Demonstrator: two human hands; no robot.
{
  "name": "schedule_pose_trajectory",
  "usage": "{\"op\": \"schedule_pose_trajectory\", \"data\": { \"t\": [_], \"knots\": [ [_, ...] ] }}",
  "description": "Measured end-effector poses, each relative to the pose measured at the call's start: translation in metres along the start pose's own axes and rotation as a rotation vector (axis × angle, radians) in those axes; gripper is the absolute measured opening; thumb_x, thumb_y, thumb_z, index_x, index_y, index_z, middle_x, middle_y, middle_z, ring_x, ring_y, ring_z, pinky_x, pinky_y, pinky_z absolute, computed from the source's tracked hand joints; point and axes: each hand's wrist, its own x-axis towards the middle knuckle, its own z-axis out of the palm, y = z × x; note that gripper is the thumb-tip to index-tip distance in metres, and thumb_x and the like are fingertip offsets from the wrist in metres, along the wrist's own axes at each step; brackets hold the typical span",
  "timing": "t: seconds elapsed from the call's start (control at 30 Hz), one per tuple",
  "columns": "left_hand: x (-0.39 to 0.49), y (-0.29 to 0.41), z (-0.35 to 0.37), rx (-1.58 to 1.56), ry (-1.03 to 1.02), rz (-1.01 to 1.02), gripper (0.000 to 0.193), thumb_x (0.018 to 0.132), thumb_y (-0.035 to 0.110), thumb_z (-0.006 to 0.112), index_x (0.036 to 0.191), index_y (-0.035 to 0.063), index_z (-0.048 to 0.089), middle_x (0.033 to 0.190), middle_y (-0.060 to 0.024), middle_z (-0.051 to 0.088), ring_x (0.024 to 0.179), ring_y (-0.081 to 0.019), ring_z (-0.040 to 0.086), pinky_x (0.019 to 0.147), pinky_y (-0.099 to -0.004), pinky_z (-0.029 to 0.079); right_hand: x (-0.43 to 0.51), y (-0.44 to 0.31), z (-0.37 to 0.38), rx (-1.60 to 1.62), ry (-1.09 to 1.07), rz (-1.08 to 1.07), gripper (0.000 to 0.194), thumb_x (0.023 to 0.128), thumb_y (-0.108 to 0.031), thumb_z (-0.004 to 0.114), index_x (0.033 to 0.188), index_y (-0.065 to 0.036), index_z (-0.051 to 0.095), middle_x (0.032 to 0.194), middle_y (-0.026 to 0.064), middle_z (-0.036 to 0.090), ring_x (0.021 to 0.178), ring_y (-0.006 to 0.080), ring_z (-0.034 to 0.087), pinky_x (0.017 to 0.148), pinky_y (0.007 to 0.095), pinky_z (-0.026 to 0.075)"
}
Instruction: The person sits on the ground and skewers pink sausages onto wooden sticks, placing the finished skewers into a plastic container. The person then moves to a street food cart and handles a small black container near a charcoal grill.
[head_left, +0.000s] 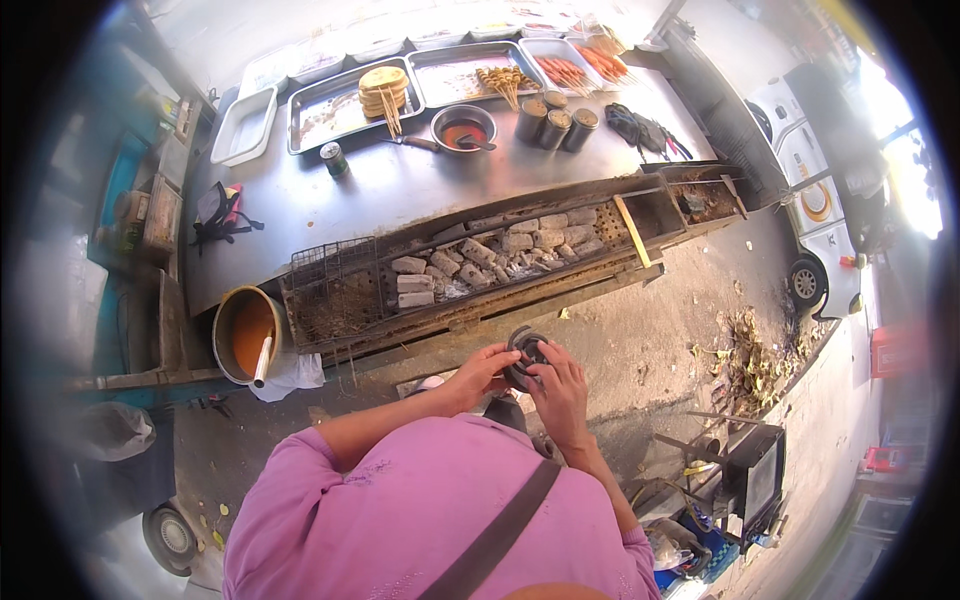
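Both my hands are raised in front of my chest, short of the near edge of a long metal charcoal grill (652, 211). A dark coil, looking like a rolled strap or cord (526, 332), is between them; its exact kind is not clear. My left hand (478, 376) pinches its left side with thumb and fingers. On the other side, my right hand (561, 384) grips it with curled fingers. Ashy charcoal briquettes (517, 241) lie in the grill beyond. A wire grate (334, 274) covers the grill's left end, and a yellow strip (632, 231) lies across its right part.
Left of the grill stands a bucket (219, 334) of orange liquid with a handle sticking out. Behind are a steel counter (285, 202), a sauce bowl (486, 118), several shaker cans (556, 129), and trays (311, 139) of flatbread and skewers. Metal equipment (756, 472) stands at right.
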Motion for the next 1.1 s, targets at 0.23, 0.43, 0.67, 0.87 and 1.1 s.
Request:
{"op": "schedule_pose_trajectory", "data": {
  "t": [0.23,0.43,0.67,0.87,1.1],
  "knots": [
    [0.027,-0.003,0.059,-0.255,0.136,0.147,0.030,0.094,0.034,0.046,0.098,0.0084,0.061,0.099,-0.0027,0.062,0.093,-0.0137,0.058,0.078,-0.0309,0.049,0.044,0.074,-0.050,0.235,-0.016,-0.131,0.016,0.076,-0.004,0.065,0.090,-0.005,0.058,0.105,0.0111,0.060,0.096,0.0300,0.058,0.079,0.0375,0.047],
    [0.013,-0.004,0.083,-0.147,0.120,0.251,0.024,0.095,0.025,0.045,0.098,0.0068,0.062,0.098,-0.0030,0.062,0.088,-0.0125,0.059,0.075,-0.0284,0.049,0.086,0.131,-0.058,0.522,-0.086,0.191,0.009,0.081,-0.008,0.066,0.088,-0.003,0.063,0.084,0.0051,0.059,0.071,0.0131,0.056,0.061,0.0248,0.043],
    [0.032,-0.004,0.078,-0.167,0.187,0.283,0.021,0.095,0.013,0.042,0.105,0.0018,0.057,0.103,-0.0089,0.060,0.096,-0.0165,0.060,0.085,-0.0336,0.049,0.105,0.135,-0.035,0.780,-0.186,0.324,0.013,0.087,-0.012,0.063,0.095,-0.002,0.059,0.080,-0.0006,0.060,0.070,0.0063,0.056,0.062,0.0189,0.044],
    [0.026,0.001,0.050,-0.204,0.252,0.327,0.019,0.095,0.015,0.045,0.103,0.0072,0.060,0.097,-0.0033,0.062,0.087,-0.0111,0.059,0.080,-0.0266,0.048,0.150,0.218,-0.034,0.931,0.039,0.536,0.019,0.089,-0.008,0.057,0.103,0.005,0.053,0.081,0.0071,0.060,0.070,0.0135,0.063,0.059,0.0244,0.055],
    [0.007,0.010,-0.016,-0.161,0.436,0.509,0.020,0.095,0.014,0.045,0.103,0.0056,0.060,0.098,-0.0037,0.061,0.089,-0.0116,0.060,0.080,-0.0294,0.050,0.165,0.298,-0.019,0.551,-0.077,0.668,0.016,0.087,-0.005,0.056,0.100,0.003,0.055,0.083,0.0078,0.062,0.072,0.0133,0.064,0.059,0.0240,0.055]
  ]
}}
